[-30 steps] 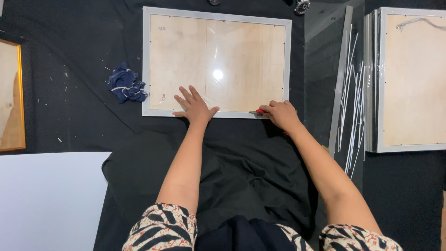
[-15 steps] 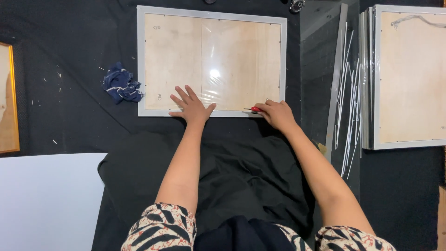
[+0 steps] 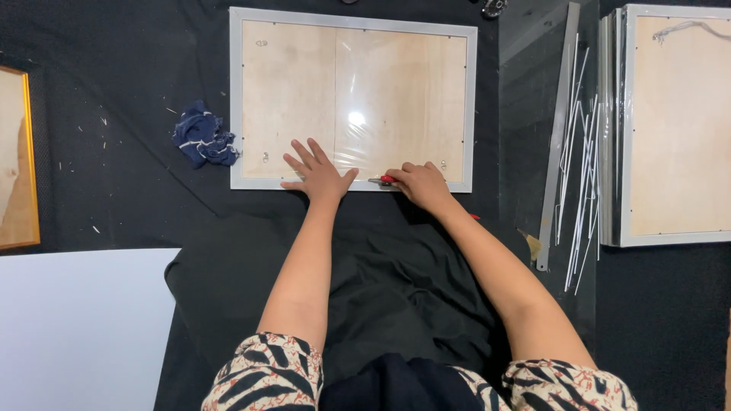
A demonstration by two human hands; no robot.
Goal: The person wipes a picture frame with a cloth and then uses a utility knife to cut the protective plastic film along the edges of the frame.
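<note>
A silver picture frame (image 3: 353,20) lies face down on black cloth, its pale wooden backing covered by glossy clear film. My left hand (image 3: 316,173) rests flat with spread fingers on the backing near the frame's lower edge. Just to its right, my right hand (image 3: 421,183) grips a small red-handled tool (image 3: 384,180), its tip at the frame's bottom rail. The tool's working end is too small to make out.
A crumpled blue rag (image 3: 201,139) lies left of the frame. Long metal strips and thin rods (image 3: 571,144) sit to the right beside stacked silver frames (image 3: 674,125). A gold-edged frame (image 3: 17,156) is at far left, a white sheet (image 3: 80,327) at lower left.
Both hands stay at the frame's lower edge. My right hand with the red tool has crept slightly left along the bottom rail, closer to my left hand.
</note>
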